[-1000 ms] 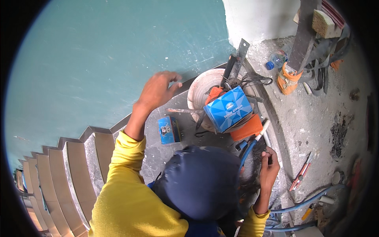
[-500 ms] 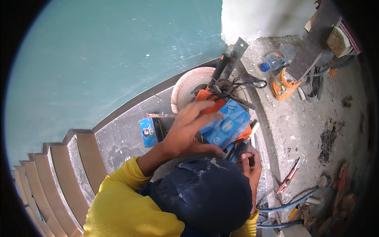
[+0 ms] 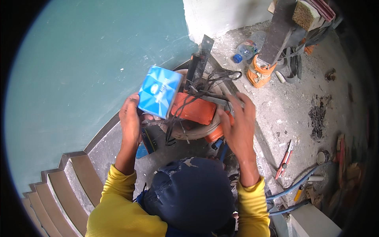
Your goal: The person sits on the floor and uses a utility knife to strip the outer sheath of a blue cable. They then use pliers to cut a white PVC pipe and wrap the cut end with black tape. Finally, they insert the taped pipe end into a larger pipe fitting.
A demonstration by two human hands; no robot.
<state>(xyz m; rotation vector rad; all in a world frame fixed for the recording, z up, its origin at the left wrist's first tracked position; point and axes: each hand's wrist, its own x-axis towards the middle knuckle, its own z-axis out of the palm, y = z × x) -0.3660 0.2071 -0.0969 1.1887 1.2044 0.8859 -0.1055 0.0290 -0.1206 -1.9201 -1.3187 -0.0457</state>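
My left hand (image 3: 130, 118) holds a light blue patterned box (image 3: 158, 91) raised at the left side of a dirty bucket (image 3: 185, 135). My right hand (image 3: 241, 126) hovers with fingers apart at the bucket's right side. In the bucket lie an orange-red object (image 3: 192, 107), tangled dark cords (image 3: 217, 74), a black-handled tool (image 3: 191, 69) and a flat metal blade (image 3: 206, 47). A second blue box (image 3: 143, 149) sits on the dark tiles, partly behind my left hand. A dark blue cap (image 3: 187, 197) covers the lower middle of the view, between yellow sleeves.
Curved steps (image 3: 81, 179) descend at lower left beside a teal wall (image 3: 71, 71). On the rough right floor lie a plastic bottle (image 3: 246, 49), an orange bag (image 3: 258, 75), upright timber (image 3: 278, 31), red pliers (image 3: 285, 160) and blue hoses (image 3: 298, 185).
My left hand has taken hold of the light blue box and moved it left and up, uncovering the orange-red object. My right hand has risen from low right to beside the bucket, fingers spreading.
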